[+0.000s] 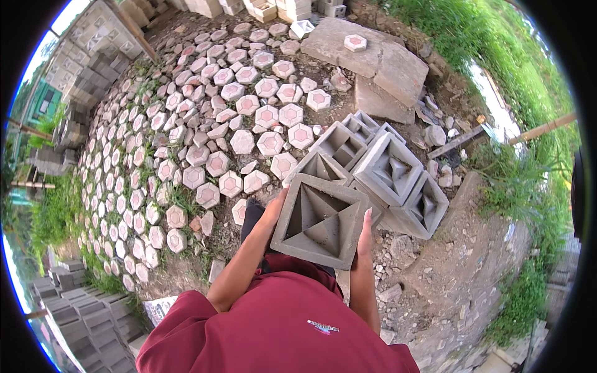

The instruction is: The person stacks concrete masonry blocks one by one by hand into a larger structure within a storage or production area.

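I hold a square grey concrete vent block (319, 222) in front of my body, between both hands. Its face has a raised rim and sloping triangular faces around dark hollows. My left hand (274, 207) grips its left side, with the fingers mostly hidden behind it. On the opposite side my right hand (365, 232) presses against the edge, thumb pointing up. Just beyond it, several similar vent blocks are piled together; one block (390, 169) is tilted on top, and another block (425, 205) leans at the right of the pile.
Hexagonal pavers (269, 143) with pinkish centres cover the ground to the left and ahead. A broad stone slab (342, 46) lies at the far right with one paver (355, 42) on it. Rubble (398, 248) lies right of me. Grey blocks (93, 317) are stacked at lower left.
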`<state>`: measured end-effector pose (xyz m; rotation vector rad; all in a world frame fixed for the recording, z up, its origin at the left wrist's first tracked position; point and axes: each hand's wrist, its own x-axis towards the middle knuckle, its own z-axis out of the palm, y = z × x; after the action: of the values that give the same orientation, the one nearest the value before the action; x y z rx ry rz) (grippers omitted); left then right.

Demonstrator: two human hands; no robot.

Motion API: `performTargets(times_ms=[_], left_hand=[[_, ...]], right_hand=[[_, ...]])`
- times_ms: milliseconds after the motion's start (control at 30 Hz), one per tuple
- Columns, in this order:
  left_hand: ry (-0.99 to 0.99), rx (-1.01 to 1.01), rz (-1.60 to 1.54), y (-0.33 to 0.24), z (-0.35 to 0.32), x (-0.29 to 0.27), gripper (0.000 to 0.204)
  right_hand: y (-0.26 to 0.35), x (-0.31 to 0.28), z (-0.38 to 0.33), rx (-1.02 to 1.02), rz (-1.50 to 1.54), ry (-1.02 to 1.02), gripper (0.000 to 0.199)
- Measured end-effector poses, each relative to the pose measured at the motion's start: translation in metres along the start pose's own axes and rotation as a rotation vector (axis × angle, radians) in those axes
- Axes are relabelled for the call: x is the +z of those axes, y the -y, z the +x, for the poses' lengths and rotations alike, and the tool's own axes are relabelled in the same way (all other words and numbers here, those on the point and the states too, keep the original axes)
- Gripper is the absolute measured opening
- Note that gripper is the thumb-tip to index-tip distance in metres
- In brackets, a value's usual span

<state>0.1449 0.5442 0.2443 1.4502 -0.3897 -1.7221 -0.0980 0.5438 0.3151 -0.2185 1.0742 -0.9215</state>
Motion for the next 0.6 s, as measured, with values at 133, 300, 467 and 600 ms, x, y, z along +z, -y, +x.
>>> performTargets(times_ms=[133,300,467,600], left_hand=[[-0.103,0.017,-0.013,-0.016,-0.005,-0.04,0.063],[-0.299,0.094,0.03,-0.035,-0.011,-0.102,0.065],[-0.404,0.057,-0.021,-0.075,-0.027,-0.186,0.07],[-0.519,0.134,-0.089,-0.093,-0.044,-0.257,0.073]], right_hand=[[-0.016,0.027,0.032,-0.066,-0.158,0.071,0.08],[-0.029,0.111,0.063,0.039,-0.299,0.125,0.078],[-0.073,0.181,0.12,0.034,-0.445,0.282,0.082],[-0.104,0.282,0.11,0.161,-0.453,0.368,0.078]])
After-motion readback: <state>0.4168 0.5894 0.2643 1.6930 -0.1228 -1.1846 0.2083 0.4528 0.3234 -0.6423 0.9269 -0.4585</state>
